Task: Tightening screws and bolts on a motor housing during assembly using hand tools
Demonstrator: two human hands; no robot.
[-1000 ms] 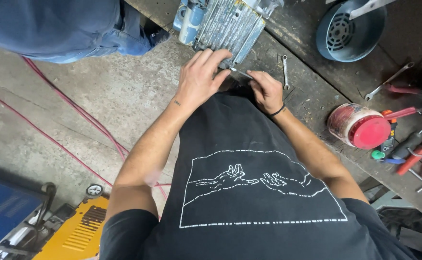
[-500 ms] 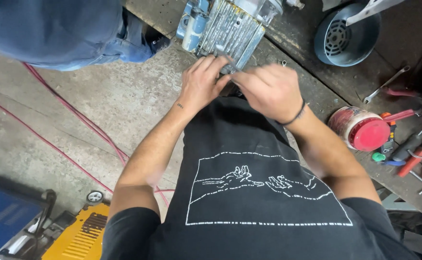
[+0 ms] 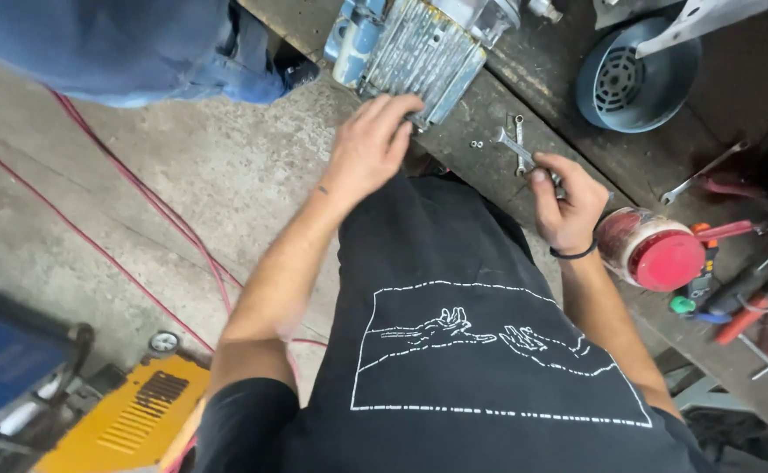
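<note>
The left hand (image 3: 371, 144) rests, fingers spread, on the ribbed motor housing (image 3: 419, 52) at the surface's far edge. The right hand (image 3: 568, 201) fingers clamp a wrench (image 3: 517, 151) lying right of it, near loose nuts.

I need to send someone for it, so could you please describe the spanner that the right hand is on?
Start at the dark workbench and find the finned grey motor at its edge. Just right of the motor, the right hand touches a small silvery spanner lying flat, with tiny nuts beside it, unlike the longer spanner farther right.
</note>
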